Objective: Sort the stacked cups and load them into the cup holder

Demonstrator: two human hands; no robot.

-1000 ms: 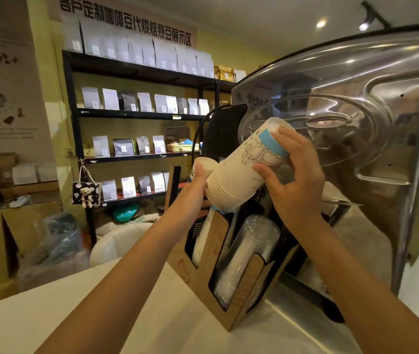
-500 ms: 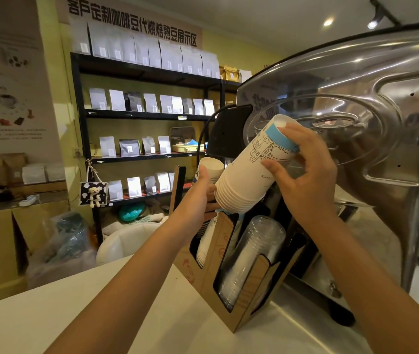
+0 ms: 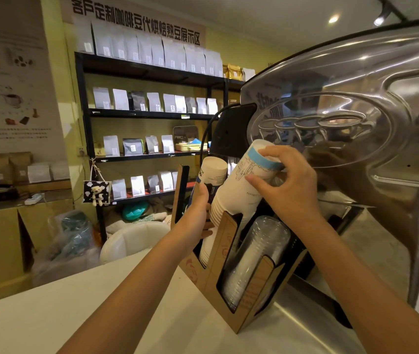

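A brown cardboard cup holder stands on the white counter, slanted back toward a steel machine. My right hand grips a stack of white paper cups with a blue band near its base, rims down, its lower end inside the holder's middle slot. My left hand holds the holder's left side, fingers against the paper cup stack in the left slot. A stack of clear plastic cups fills the right slot.
A large polished steel machine rises close behind and to the right of the holder. Black shelves with coffee bags line the back wall. A white round chair and bagged goods sit beyond the counter's far edge.
My right hand has lowered the blue-banded paper cup stack, so its rims have sunk into the holder's middle slot. My left hand stays on the holder's left side.
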